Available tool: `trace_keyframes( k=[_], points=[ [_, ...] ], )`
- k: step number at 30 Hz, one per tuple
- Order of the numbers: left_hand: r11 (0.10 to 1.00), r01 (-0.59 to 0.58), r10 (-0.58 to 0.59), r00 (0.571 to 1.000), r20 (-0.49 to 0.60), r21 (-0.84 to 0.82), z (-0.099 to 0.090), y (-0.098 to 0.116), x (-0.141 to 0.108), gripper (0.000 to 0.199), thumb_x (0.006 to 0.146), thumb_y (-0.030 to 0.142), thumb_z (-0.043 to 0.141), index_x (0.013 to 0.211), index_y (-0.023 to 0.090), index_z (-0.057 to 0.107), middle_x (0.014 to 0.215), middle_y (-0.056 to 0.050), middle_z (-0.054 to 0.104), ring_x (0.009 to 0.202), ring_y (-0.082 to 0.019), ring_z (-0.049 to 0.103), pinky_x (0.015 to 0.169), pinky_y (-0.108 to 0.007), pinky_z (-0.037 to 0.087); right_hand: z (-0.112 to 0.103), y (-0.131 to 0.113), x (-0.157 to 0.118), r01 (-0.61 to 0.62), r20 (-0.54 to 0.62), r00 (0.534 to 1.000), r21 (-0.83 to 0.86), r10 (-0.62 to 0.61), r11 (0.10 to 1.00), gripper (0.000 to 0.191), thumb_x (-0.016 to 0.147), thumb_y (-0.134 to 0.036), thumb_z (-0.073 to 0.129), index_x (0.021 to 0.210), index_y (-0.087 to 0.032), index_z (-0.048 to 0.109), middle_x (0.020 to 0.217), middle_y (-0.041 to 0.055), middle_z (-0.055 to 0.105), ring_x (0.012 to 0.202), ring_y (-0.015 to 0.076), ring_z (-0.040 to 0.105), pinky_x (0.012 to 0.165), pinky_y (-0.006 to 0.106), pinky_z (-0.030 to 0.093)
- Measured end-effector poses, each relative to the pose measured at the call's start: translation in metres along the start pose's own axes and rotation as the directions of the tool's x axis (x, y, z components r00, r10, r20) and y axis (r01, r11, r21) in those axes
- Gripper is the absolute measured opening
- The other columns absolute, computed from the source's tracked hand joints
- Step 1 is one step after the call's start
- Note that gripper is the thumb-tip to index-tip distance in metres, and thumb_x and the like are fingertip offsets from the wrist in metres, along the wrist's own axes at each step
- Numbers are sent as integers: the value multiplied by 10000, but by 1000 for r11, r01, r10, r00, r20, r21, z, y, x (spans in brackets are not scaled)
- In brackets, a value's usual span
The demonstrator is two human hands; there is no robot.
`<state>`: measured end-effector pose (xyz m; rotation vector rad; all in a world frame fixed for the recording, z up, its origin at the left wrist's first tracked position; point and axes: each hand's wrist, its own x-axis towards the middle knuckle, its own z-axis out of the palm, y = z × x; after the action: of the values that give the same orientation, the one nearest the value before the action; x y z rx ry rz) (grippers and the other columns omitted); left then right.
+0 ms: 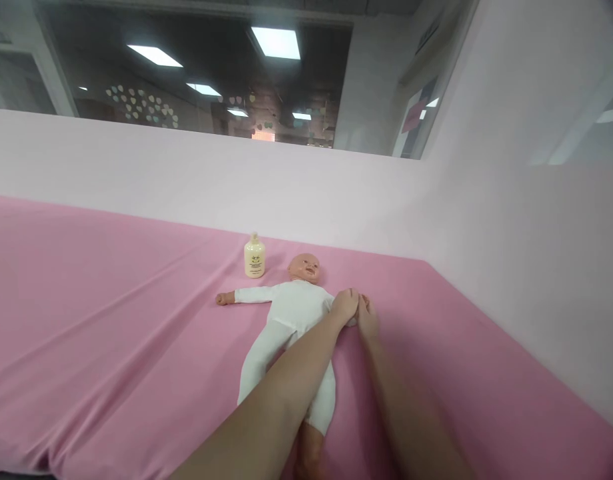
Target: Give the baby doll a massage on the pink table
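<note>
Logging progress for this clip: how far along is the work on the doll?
Done: the doll lies face up on the pink sheet, dressed in white. In hand: the left hand and right hand meet at its arm by the shoulder. Left: the lotion bottle stands untouched beside the head.

Pale pink partition walls [136, 173] ran along back & right side, meeting at a corner. Above them, glass window [211, 73] w/ reflected ceiling light panels [275, 42]. Pink sheet [86, 320] covered the bed, creased lengthwise.
</note>
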<state>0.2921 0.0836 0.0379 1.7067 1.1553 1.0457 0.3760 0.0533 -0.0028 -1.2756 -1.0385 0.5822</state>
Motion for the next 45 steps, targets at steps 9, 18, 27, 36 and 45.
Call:
trace_keyframes(
  k=[9, 18, 27, 36, 45],
  points=[
    [993, -109, 113, 985, -133, 34, -149, 6, -8, 281, 840, 252, 418, 764, 175, 676, 904, -48, 712, 856, -163, 629, 816, -262, 472, -15, 10, 17, -91, -218, 971, 30, 95, 995, 425, 854, -543, 361, 927, -179, 567, 887, 89, 683, 861, 230, 647, 775, 350, 522],
    [980, 28, 26, 963, -270, 195, -226, -84, -106, 302, 881, 272, 344, 697, 186, 567, 775, -49, 658, 772, -184, 598, 758, -305, 463, -17, 25, 20, -55, -268, 963, -106, 25, 993, 841, 692, -412, 598, 1414, -103, 300, 1129, 128, 567, 1011, 259, 593, 933, 399, 481],
    [887, 140, -18, 963, -269, 440, -213, -94, -102, 441, 926, 389, 400, 1118, 60, 623, 1297, -278, 566, 1303, -378, 452, 1126, -531, 229, -27, 20, 16, 35, -224, 945, -654, -238, 756, 705, 732, -380, 539, 1376, -102, 471, 1315, 256, 513, 1260, 441, 433, 1014, 637, 340],
    [900, 219, -70, 927, -369, 377, -212, -94, -98, 848, 938, 551, 312, 1518, -36, 118, 1596, -292, 37, 1500, -388, -32, 1178, -593, 40, 80, -61, 2, 434, 311, 889, -342, -335, 834, 650, 833, -410, 505, 1442, -216, 387, 1486, 131, 414, 1379, 292, 383, 1141, 522, 297],
    [950, -196, 277, 889, -366, 243, -219, -82, -102, 828, 925, 437, 478, 1556, 106, 56, 1603, -209, 191, 1498, -285, 174, 1205, -465, 184, 149, -82, -60, 447, 694, 677, -123, -245, 886, 618, 869, -338, 560, 1459, -280, 386, 1482, 73, 456, 1372, 262, 421, 1153, 504, 312]
  ],
)
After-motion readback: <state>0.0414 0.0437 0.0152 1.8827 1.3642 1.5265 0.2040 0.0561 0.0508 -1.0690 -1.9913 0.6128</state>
